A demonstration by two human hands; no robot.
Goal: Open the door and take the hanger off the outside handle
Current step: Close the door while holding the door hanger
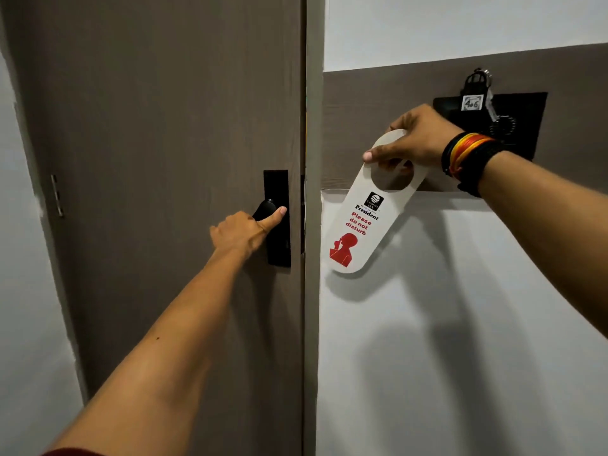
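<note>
Hanger [365, 222] — thin white card, judged light, stiff yet creasable — hangs off the handle, tilted toward 7 o'clock, held before the wall at 3 o'clock of the door [148, 159]. Right hand [414, 139] pinches its top loop, the best hold. Left hand [240, 233] is wrapped around the inside handle [265, 210], door looks shut.

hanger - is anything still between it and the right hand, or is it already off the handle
Nothing visible stands between them: the right hand already pinches the hanger at its top loop, clear of the door, in front of the wall. The left hand is on the inside door handle.
</note>
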